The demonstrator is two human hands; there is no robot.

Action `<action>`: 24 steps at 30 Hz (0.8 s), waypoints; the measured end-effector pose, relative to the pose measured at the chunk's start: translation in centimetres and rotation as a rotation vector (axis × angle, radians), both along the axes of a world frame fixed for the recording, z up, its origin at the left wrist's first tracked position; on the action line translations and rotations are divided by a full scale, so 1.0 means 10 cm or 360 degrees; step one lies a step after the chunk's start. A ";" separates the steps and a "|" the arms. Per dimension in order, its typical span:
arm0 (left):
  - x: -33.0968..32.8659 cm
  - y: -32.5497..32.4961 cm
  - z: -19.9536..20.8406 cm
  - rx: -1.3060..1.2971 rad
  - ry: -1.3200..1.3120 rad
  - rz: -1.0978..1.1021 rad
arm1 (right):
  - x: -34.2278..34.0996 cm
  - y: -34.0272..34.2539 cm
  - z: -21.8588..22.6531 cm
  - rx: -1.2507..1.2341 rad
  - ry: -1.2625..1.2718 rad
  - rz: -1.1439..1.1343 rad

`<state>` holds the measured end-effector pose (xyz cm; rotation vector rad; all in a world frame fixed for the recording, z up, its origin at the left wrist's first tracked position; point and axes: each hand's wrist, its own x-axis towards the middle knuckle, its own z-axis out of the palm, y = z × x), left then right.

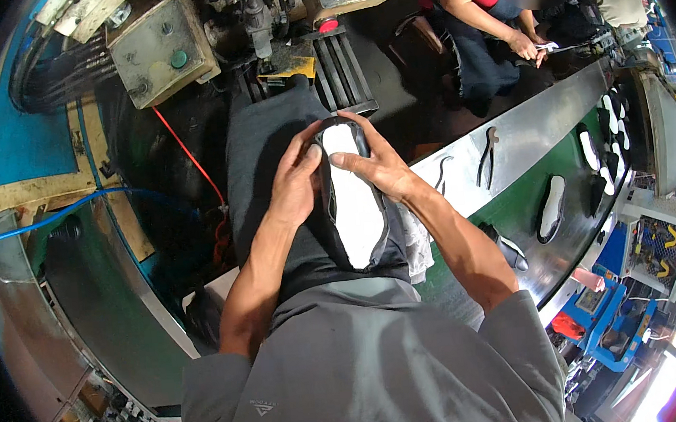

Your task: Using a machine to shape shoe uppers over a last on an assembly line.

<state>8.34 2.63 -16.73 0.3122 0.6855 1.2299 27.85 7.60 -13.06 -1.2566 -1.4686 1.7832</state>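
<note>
A black shoe upper with a white insole board [356,209] rests bottom up over my lap, its narrower end toward my body. My left hand [296,178] wraps its left side near the far end, thumb at the edge of the white board. From the right, my right hand [374,160] grips the same end, with the thumb pressed flat on the white board and the fingers round the black rim. What lies inside the upper is hidden.
Pincers [489,159] and a hooked tool [443,172] lie on the metal ledge [537,120] at right. Beyond it, a green conveyor belt [504,206] carries several shoe pieces [551,208]. A machine [261,38] with a control box [171,53] stands ahead. A co-worker [481,9] sits far right.
</note>
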 end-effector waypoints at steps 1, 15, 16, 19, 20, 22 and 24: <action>0.03 0.00 0.01 0.0040 0.0173 0.0000 | 0.01 0.01 0.00 -0.0007 0.0002 0.0005; 0.06 -0.36 0.13 0.0245 0.1262 -0.0253 | 0.20 -0.57 0.10 -0.0169 -0.0069 0.0084; 0.05 -0.44 0.13 0.0243 0.1258 -0.0255 | 0.25 -0.71 0.10 -0.0172 -0.0072 0.0081; 0.00 -0.68 0.11 0.0062 0.1283 -0.0391 | 0.26 -1.15 0.26 0.0599 -0.0720 0.0052; -0.02 -0.66 0.15 0.0063 0.1288 -0.0401 | 0.15 -1.28 0.49 0.0849 -0.0872 0.0105; -0.04 -0.58 0.35 -0.0268 0.0660 -0.0421 | 0.04 -1.44 0.60 0.1008 -0.1162 0.0309; 0.02 -0.56 0.43 -0.0356 0.0567 -0.0380 | -0.02 -1.43 0.66 0.1034 -0.1544 0.0576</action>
